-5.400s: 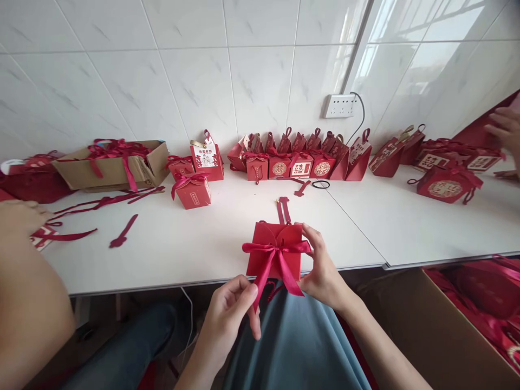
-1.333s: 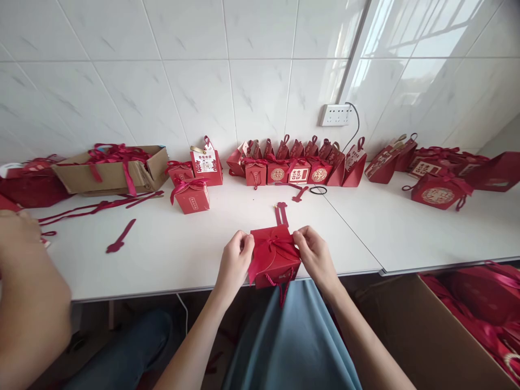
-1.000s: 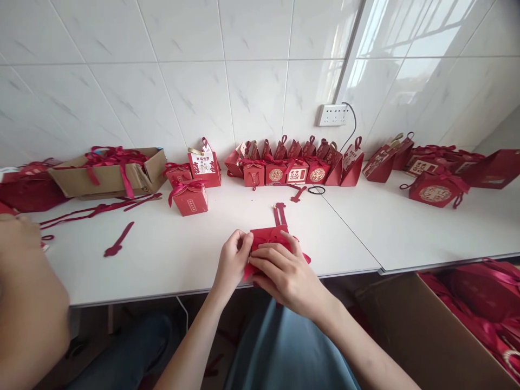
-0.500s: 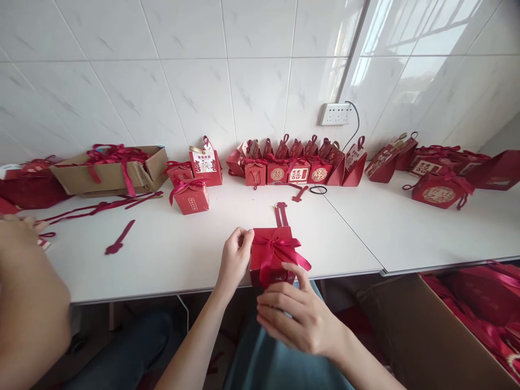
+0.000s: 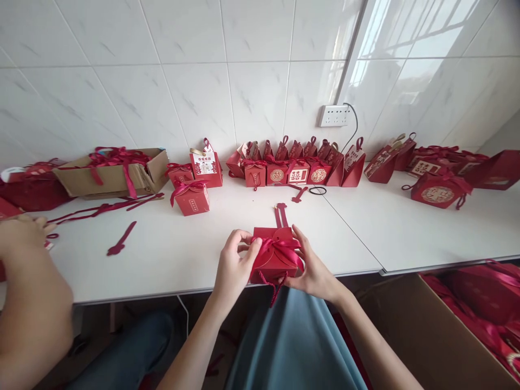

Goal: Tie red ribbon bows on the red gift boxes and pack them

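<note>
A red gift box (image 5: pixel 273 272) sits at the table's front edge before me, a satin ribbon (image 5: pixel 280 248) tied in a bow across its top. A twisted cord loop (image 5: pixel 273 284) hangs down its front. My left hand (image 5: pixel 236 261) is closed at the box's left side, thumb and fingers pinching the ribbon's left end. At the right side, my right hand (image 5: pixel 314 272) grips the box, thumb low on the front and fingers behind the bow. Just behind the box lie dark red strips (image 5: pixel 280 215) with shaped ends.
Finished-looking red boxes (image 5: pixel 298 173) line the tiled wall. A cardboard box (image 5: pixel 109 176) holding ribbons stands left, and a larger carton (image 5: pixel 406 314) of red items is low at right. A co-worker's arm (image 5: pixel 32 292) reaches in at left. A black ring (image 5: pixel 317 190) lies on the table.
My right hand has moved from in front of the box to its right side and now grips it. My left thumb has come onto the ribbon. The cord loop now shows in front.
</note>
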A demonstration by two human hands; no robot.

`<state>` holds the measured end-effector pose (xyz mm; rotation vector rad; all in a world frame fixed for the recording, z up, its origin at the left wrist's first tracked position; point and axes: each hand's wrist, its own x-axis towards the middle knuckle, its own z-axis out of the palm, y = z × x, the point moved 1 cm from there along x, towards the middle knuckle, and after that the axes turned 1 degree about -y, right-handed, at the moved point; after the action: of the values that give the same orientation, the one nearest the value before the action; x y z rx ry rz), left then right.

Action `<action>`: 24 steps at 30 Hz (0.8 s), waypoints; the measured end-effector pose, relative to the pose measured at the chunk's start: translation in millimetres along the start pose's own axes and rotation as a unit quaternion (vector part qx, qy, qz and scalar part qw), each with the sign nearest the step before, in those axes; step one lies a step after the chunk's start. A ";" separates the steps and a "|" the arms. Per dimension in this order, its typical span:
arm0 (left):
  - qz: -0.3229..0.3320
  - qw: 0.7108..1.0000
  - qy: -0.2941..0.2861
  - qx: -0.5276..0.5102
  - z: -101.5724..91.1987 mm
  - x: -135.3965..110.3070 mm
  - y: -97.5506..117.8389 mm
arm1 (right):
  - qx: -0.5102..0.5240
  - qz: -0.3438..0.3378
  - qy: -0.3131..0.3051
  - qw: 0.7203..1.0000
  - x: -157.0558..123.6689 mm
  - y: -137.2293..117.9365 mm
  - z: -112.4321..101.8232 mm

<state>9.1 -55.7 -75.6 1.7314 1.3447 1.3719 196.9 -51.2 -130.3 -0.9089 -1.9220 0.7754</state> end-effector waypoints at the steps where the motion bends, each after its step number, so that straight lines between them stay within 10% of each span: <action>1: 0.069 0.997 0.021 0.023 1.0 -4.6 4.2 | -0.005 -0.012 0.021 1.000 -0.2 -0.7 2.5; 7: 0.385 0.915 0.041 0.114 14.0 -33.0 22.6 | -0.121 -0.100 0.140 0.978 -6.8 -17.0 0.6; 24: 0.454 0.888 0.059 0.052 15.1 -50.6 57.4 | -0.171 -0.166 0.210 0.948 -30.3 -54.4 -29.6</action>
<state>45.1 -120.1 -50.4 2.5422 0.6325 1.9148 218.2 -100.8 -87.4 -0.8378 -1.7781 0.0372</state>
